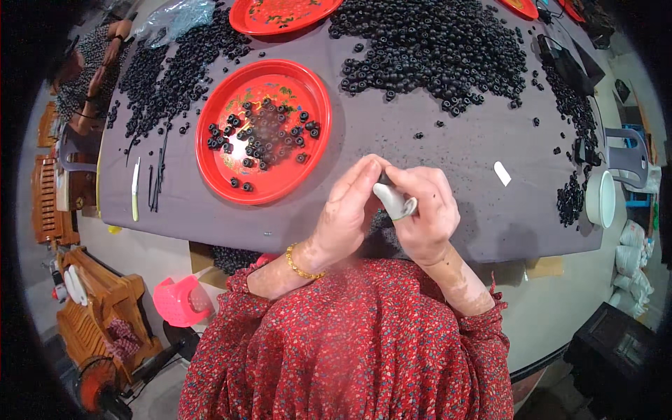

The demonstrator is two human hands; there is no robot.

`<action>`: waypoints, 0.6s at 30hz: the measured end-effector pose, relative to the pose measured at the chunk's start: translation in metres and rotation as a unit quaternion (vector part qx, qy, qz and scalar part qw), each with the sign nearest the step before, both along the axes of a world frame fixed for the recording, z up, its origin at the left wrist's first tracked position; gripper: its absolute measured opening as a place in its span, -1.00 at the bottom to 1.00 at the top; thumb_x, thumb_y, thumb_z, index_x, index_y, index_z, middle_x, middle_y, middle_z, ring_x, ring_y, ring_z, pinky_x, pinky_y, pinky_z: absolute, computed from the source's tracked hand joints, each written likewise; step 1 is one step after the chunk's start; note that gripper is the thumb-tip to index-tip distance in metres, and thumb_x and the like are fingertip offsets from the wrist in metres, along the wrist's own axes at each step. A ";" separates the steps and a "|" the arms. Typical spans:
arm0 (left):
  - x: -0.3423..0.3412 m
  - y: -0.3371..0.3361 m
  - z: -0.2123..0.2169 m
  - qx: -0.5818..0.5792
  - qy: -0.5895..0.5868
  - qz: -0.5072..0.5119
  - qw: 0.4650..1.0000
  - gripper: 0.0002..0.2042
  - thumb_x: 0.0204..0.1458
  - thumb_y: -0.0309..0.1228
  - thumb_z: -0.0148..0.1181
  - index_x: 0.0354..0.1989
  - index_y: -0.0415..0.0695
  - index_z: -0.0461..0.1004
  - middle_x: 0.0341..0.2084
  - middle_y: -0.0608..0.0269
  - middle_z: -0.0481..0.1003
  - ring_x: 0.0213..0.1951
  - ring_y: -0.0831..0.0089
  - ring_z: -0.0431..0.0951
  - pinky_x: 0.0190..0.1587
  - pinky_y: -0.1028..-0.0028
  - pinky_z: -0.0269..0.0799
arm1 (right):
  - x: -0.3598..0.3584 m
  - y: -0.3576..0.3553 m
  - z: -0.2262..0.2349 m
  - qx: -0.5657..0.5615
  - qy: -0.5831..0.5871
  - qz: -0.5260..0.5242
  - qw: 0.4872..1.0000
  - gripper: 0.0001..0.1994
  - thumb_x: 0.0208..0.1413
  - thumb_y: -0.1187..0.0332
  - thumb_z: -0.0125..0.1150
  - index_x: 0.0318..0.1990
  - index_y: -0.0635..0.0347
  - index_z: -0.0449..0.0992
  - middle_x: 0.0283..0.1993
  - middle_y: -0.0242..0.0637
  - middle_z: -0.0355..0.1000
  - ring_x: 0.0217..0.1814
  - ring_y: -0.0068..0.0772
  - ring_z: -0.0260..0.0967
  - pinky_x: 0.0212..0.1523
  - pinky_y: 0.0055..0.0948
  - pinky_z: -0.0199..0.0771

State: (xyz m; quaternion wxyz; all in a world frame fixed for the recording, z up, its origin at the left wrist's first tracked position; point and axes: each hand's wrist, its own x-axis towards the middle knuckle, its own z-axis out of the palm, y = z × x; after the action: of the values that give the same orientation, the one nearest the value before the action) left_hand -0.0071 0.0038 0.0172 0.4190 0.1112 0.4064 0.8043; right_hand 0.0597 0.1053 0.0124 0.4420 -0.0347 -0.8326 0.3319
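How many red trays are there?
3: one tray with black pieces, middle-left; another tray beyond it, top edge; a third tray, partly cut off, upper right. A red edge farther right may be another, mostly hidden.

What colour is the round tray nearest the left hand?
The round tray is glossy red with green and yellow decoration; best in head view.

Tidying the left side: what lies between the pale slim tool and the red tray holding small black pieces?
Head view: a few slim dark sticks, nearer the tool than the tray, on grey cloth.
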 end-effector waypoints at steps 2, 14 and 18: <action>0.001 0.001 0.001 -0.010 -0.017 0.004 1.000 -0.74 0.23 -0.22 -0.21 -0.25 -0.14 0.34 -0.45 0.42 0.32 -0.37 0.69 0.31 -0.28 0.63 0.25 | 0.003 0.000 0.005 0.047 0.002 0.005 0.999 -0.67 -0.26 0.56 0.32 -0.23 0.21 0.47 -0.43 -0.28 0.37 -0.46 -0.38 0.35 -0.50 -0.49 0.35; 0.000 0.005 -0.004 0.052 -0.047 0.022 0.997 -0.72 0.23 -0.22 -0.25 -0.38 -0.16 0.26 -0.56 0.36 0.20 -0.47 0.59 0.22 -0.38 0.55 0.23 | 0.008 0.014 0.025 -0.125 -0.182 0.017 0.975 -0.86 0.04 0.45 0.08 -0.23 0.24 0.40 -0.36 -0.24 0.39 -0.47 -0.39 0.36 -0.42 -0.50 0.33; 0.001 0.002 -0.005 0.043 -0.017 0.013 0.999 -0.72 0.23 -0.22 -0.23 -0.30 -0.17 0.29 -0.53 0.37 0.24 -0.46 0.63 0.25 -0.38 0.58 0.23 | 0.004 0.017 0.027 -0.053 -0.209 0.006 0.976 -0.83 -0.01 0.31 0.19 -0.36 0.20 0.39 -0.50 -0.22 0.37 -0.52 -0.24 0.38 -0.49 -0.41 0.34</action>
State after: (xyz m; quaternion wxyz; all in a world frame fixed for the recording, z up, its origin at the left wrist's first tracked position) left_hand -0.0062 0.0057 0.0120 0.4104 0.1101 0.3659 0.8280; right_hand 0.0634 0.1220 0.0393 0.2535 -0.1217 -0.8879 0.3641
